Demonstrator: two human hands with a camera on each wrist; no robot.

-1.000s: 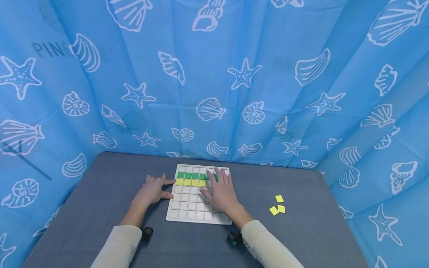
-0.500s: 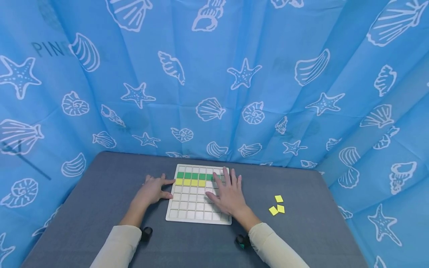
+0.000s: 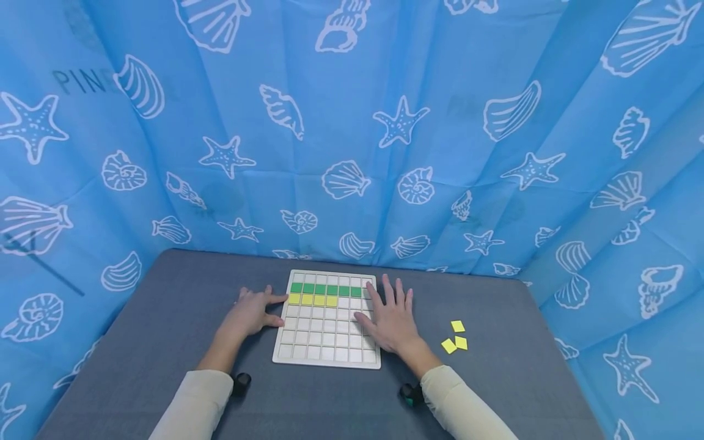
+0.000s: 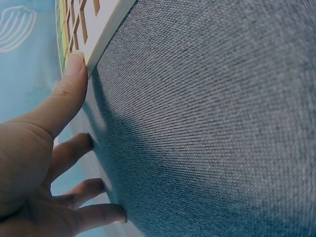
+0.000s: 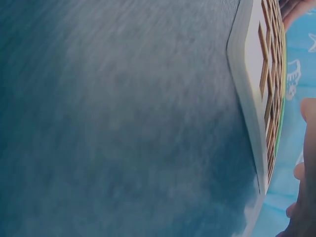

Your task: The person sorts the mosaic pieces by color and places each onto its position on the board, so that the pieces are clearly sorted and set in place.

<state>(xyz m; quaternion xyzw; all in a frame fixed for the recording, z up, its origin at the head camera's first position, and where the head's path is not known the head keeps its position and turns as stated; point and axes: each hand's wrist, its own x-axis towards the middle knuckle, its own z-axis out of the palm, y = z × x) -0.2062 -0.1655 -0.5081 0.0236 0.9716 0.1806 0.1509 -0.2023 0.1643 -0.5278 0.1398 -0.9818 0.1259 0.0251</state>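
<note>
A white square grid board (image 3: 316, 339) lies on the grey cloth-covered table. Near its far side runs a row of green tiles (image 3: 321, 289), and just below it a shorter row of yellow tiles (image 3: 319, 300). My left hand (image 3: 253, 310) rests at the board's left edge, index finger and thumb stretched against the rim. In the left wrist view the thumb (image 4: 69, 86) lies on the rim's edge, its other fingers spread beside the board. Over the board's right edge spreads my right hand (image 3: 392, 318), fingers extended and holding nothing, hiding some right-hand squares.
Three loose yellow tiles (image 3: 458, 326) lie on the table (image 3: 489, 373) to the right of the board. Behind the table hangs a blue curtain (image 3: 352, 122) with white shell and starfish prints.
My right hand has slid rightward from the middle of the grid to its right edge, uncovering more of the green row. My left hand has stayed put.
</note>
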